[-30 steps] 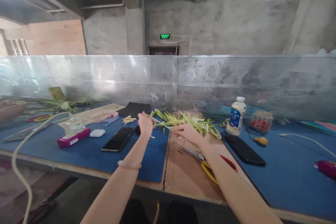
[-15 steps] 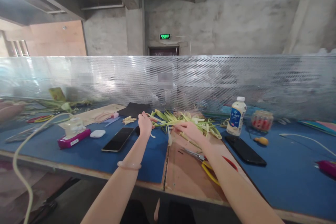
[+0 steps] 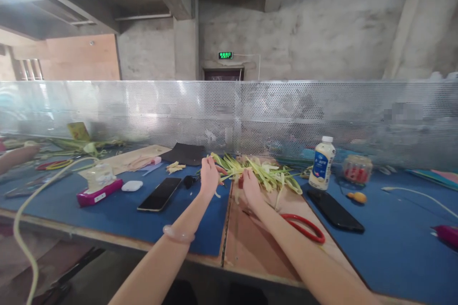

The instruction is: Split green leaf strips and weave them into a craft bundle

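Note:
Long pale green and yellow leaf strips (image 3: 272, 174) lie in a loose heap near the back of the brown board (image 3: 246, 248). My left hand (image 3: 210, 177) is at the heap's left end, its fingers closed on a leaf strip; a thin pale end hangs below them. Close to its right, my right hand (image 3: 250, 188) has its fingers bent together over the front of the heap, on leaf strips too, though its fingertips are partly hidden. Under my right forearm lie scissors, with one red handle loop (image 3: 322, 236) showing and most of the rest covered.
A black phone (image 3: 160, 194), a white case (image 3: 132, 186) and a purple power strip (image 3: 98, 194) lie to the left. On the right are a bottle (image 3: 321, 164), a second phone (image 3: 336, 209) and a jar (image 3: 357, 169). Another person's hand (image 3: 21, 153) is far left. Perforated metal panels (image 3: 171, 109) stand behind.
My hands have drawn closer together: the left moved right and the right moved slightly down. My right forearm now covers the scissors' yellow handle. The view has tilted slightly up.

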A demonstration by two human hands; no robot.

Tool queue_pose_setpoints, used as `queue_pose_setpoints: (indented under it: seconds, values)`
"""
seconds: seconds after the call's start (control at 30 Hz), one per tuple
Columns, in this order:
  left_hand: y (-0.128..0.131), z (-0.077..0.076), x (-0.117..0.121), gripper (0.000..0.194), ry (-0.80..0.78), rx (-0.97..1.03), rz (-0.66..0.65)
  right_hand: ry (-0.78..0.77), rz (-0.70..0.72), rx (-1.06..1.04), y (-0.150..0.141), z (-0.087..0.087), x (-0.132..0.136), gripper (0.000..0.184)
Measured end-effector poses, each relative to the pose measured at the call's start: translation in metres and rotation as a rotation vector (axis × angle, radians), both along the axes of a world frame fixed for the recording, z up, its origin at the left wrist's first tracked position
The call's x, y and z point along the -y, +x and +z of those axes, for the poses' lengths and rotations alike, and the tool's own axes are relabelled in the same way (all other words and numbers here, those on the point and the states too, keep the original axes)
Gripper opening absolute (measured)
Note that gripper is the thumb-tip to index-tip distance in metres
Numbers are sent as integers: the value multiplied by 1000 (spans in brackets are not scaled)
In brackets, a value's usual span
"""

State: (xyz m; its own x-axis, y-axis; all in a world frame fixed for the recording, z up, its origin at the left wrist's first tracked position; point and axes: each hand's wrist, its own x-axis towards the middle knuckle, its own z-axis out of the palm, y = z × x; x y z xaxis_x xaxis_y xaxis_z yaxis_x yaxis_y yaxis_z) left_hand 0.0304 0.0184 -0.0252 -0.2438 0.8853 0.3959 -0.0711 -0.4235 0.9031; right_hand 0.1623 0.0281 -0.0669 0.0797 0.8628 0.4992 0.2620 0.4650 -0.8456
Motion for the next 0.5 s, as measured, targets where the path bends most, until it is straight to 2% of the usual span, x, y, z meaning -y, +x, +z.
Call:
queue_pose_setpoints:
  seconds: [0.23,0.5]
  values:
    - [9,1,5,30,-38,113,-123,-99,88,-282,-14,2,6,42]
    - [16,5,10,22,-187,288,-265,-152,199,-401,-16,4,9,38]
